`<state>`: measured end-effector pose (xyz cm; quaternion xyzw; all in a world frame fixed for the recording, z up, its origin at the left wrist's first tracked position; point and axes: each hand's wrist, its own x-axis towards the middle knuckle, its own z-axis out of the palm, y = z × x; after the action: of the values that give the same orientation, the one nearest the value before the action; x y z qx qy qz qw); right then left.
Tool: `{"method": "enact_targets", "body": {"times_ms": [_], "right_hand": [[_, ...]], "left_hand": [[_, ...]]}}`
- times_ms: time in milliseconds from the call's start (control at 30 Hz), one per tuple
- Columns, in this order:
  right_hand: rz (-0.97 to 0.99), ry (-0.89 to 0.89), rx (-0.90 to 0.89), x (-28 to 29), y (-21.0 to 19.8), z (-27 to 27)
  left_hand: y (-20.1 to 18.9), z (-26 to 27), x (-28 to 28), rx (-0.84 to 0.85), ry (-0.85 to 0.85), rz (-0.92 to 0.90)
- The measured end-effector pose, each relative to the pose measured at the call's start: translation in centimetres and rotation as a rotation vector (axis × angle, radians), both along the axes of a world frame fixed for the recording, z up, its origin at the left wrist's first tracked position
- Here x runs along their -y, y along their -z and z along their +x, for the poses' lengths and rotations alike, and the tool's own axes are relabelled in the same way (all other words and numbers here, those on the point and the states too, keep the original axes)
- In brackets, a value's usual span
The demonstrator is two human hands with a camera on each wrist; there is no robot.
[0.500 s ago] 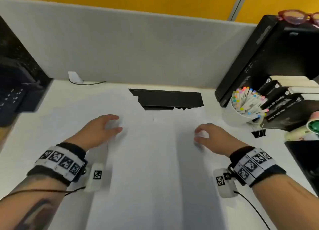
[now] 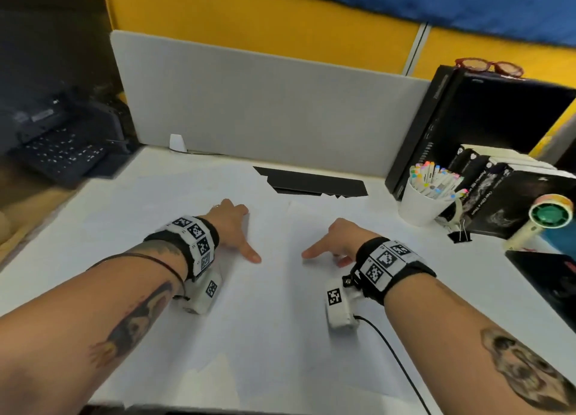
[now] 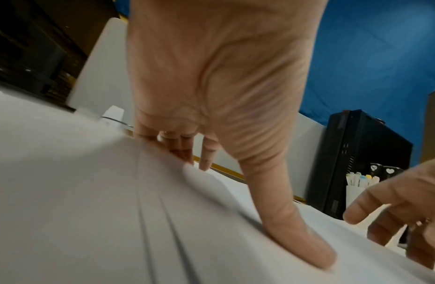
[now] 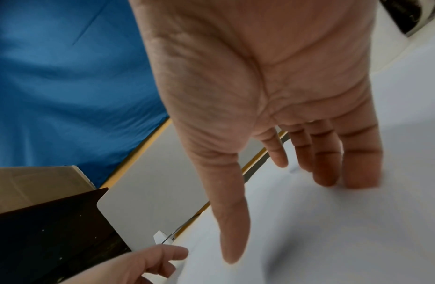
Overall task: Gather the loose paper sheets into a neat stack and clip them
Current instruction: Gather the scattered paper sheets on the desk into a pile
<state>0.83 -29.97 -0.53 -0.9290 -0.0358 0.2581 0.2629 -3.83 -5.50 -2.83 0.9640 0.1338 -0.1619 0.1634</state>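
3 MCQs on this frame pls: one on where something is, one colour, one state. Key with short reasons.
1. Where is the binder clip?
A. beside the pen cup
B. on the sheets
C. in the left hand

2. Colour of the glasses on the black box?
A. blue
B. red
C. green

3. State of the paper sheets?
A. clipped
B. unclipped, under both hands
C. lifted off the desk

Key:
1 A, it lies by the pen cup.
2 B, red frames.
3 B, left hand and right hand press them flat.
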Motion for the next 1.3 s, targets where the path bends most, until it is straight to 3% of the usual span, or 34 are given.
{"method": "enact_targets", "body": {"times_ms": [133, 300, 400, 500, 600, 767, 800, 867, 933, 1067, 1167, 1300], "right_hand": [[0.029, 0.043, 0.014, -0.3, -0.4, -3.1], [0.127, 0.056, 0.069, 0.3, -0.5, -2.9], [0.318, 0.132, 0.096, 1.4, -0.2, -0.8], [0.526, 0.038, 0.032, 2.5, 0.0, 0.6], [0.629, -0.025, 0.067, 2.7, 0.6, 1.5], [0.866, 0.257, 0.313, 2.9, 0.6, 1.0], [0.943, 0.29, 0.329, 3.0, 0.1, 0.6], [1.065, 0.307, 0.355, 3.3, -1.4, -0.2], [1.123, 0.279, 0.383, 3.3, -2.7, -1.1], [1.198, 0.199, 0.437, 3.1, -4.9, -2.9], [1.116, 0.145, 0.516, 2.9, -5.7, -3.9], [0.987, 0.159, 0.608, 2.8, -4.8, -4.8]], "left_hand": [[0.1, -2.1, 0.1, 0.135, -0.017, -0.168], [0.0, -1.8, -0.7, 0.272, 0.045, -0.386], [-1.0, -0.4, -2.0, 0.395, 0.018, -0.617], [-3.1, 0.8, -2.7, 0.432, 0.044, -0.832], [-5.4, 2.3, -3.2, 0.497, 0.068, -0.876], [-6.8, 2.9, -3.5, 0.942, -0.207, -0.712], [-6.8, 2.5, -3.3, 0.945, -0.274, -0.715], [-6.9, 1.4, -2.5, 0.77, -0.359, -0.882], [-7.2, 0.2, -1.1, 0.606, -0.296, -1.083], [-8.6, -1.8, 1.6, 0.765, -0.096, -1.189], [-9.1, -2.8, 2.4, 0.857, -0.042, -1.149], [-7.8, -2.9, 2.4, 0.861, -0.032, -1.1]]}}
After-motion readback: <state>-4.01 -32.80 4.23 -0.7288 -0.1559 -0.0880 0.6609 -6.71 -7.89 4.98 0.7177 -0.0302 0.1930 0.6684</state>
